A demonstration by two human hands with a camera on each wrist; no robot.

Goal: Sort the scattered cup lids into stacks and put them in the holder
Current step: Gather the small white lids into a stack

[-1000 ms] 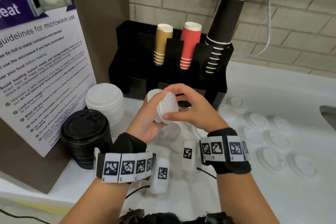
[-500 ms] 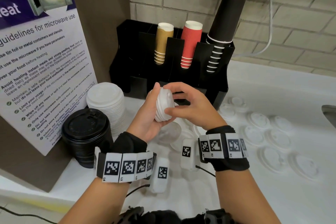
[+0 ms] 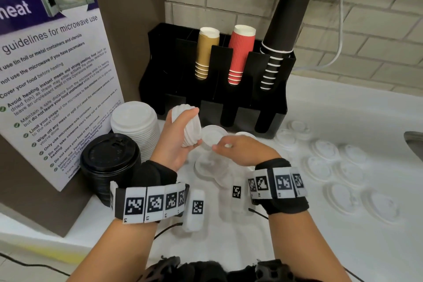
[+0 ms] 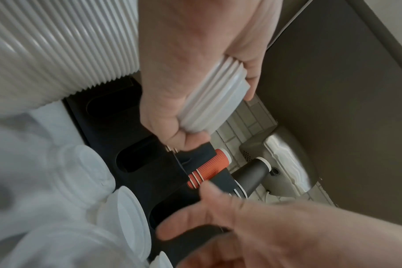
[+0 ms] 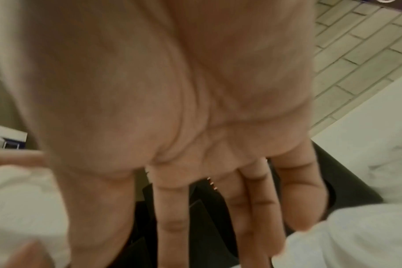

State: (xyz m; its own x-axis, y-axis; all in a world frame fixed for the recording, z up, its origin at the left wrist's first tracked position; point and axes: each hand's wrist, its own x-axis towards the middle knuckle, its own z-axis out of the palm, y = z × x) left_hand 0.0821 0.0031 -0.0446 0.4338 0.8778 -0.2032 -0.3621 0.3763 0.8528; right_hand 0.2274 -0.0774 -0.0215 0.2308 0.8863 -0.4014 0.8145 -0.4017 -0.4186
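Brick wall and a white counter (image 3: pixel 320 247) frame the work, with the black holder (image 3: pixel 272 107) just beyond my hands; my left hand (image 3: pixel 174 142) has its fingers and thumb curled round a short stack of small white lids (image 3: pixel 188 126), held on edge clear of the counter, and the left wrist view shows the ribbed rims (image 4: pixel 215 96) gripped between thumb and fingers; a second ago my right hand (image 3: pixel 240 149) was pressed against that stack, squaring it with the left; now it has come off and dropped lower, to the right of the stack, fingers reaching toward a loose lid (image 3: pixel 214 136) lying just past them; the right wrist view shows fingers (image 5: pixel 257 190) stretched out fairly straight, though blur keeps me from telling whether the tips already touch that lid; I read this as the stack being settled and the next lid being fetched to add to it; farther right of that hand, many more scattered lids (image 3: pixel 343 176) lie flat on the counter, so sorting is far from done; left of my left hand stand a tall stack of larger white lids (image 3: pixel 135 126) and a stack of black lids (image 3: pixel 109 158); nothing from the held stack has gone into the holder yet; its front slots look unfilled as far as I can see.
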